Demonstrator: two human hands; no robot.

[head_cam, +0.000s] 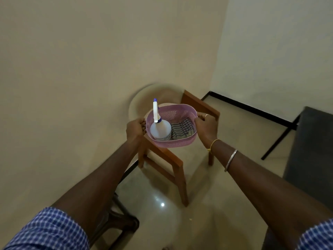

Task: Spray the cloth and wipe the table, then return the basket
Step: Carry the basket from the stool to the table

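Pink basket (173, 143) is up in front of me, held by both short ends over the small wooden table (201, 105); can't tell if its base touches the top or hangs just above. Inside: spray bottle (161, 131) upright at the left end, nozzle poking well above the rim, and the checked cloth (182, 130) folded beside it on the right. My left hand (135, 128) grips the left rim, fingers curled round the edge; right hand (205, 125) does the same on the right rim. W/ cloth & bottle both packed in, this is either the fetch or the return, can't say which from here. Risks: bottle is tall & prob top-heavy, nothing bracing it, so any tilt of the basket could tip it onto the cloth or over the rim. Table top looks narrow, so a base set down off-centre could slide off an edge. Behind the table sits a beige plastic chair (139, 105), blurred; dark grey surface (310, 150) at far right, glossy tiled floor (162, 213) below.
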